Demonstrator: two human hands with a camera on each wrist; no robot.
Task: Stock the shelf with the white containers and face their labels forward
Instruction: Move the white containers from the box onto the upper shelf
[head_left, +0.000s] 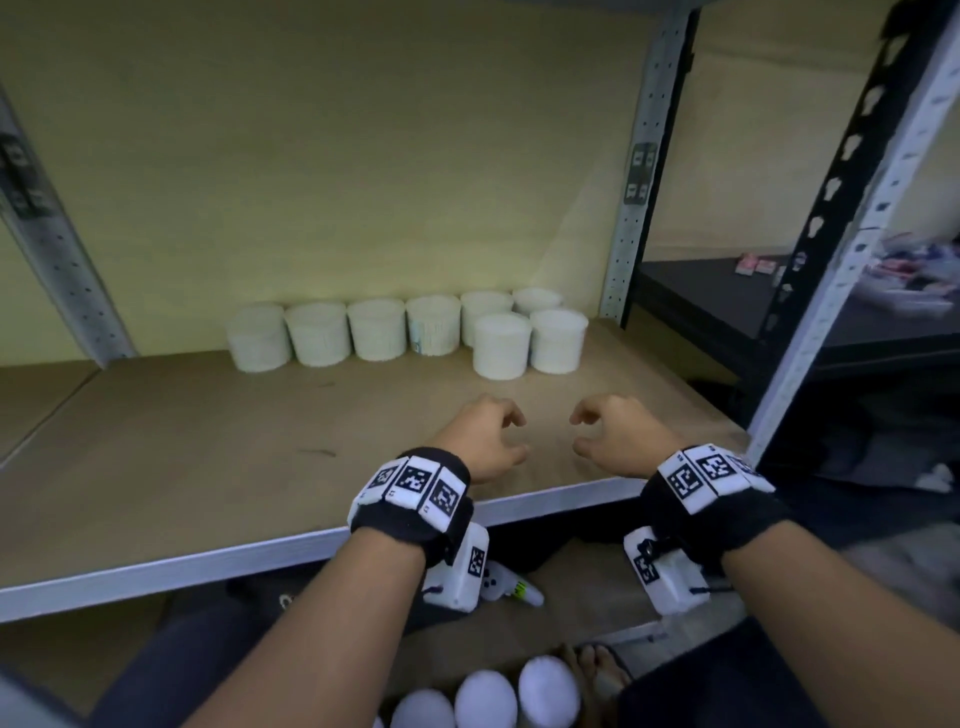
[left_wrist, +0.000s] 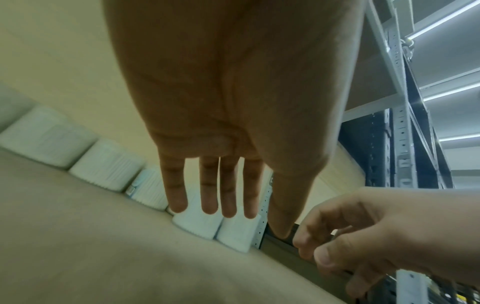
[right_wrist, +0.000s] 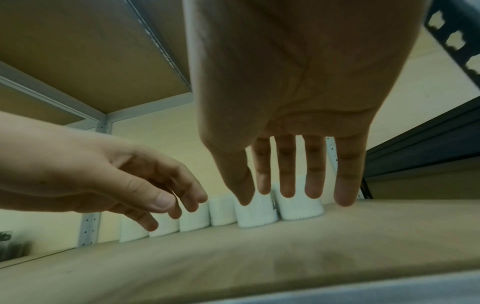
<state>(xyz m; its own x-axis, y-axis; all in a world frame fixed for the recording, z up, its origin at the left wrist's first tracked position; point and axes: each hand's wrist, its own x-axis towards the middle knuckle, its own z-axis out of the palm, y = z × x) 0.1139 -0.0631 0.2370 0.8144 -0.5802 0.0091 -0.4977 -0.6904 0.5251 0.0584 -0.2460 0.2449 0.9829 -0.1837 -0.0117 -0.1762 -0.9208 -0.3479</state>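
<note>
Hands empty: left hand (head_left: 485, 439) and right hand (head_left: 615, 434) hover over brown wooden shelf board (head_left: 208, 441), fingers loosely spread. Eight round white ribbed containers (head_left: 501, 345) stand at shelf's rear; more white containers (head_left: 485, 699) below.

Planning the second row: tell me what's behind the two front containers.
Behind the two front containers, two back-row containers show their tops against the wall. Their lower sides and labels are hidden.

Both empty hands, left hand (head_left: 485, 439) and right hand (head_left: 615, 434), hover over the shelf (head_left: 208, 467) near white containers (head_left: 410, 332).
</note>
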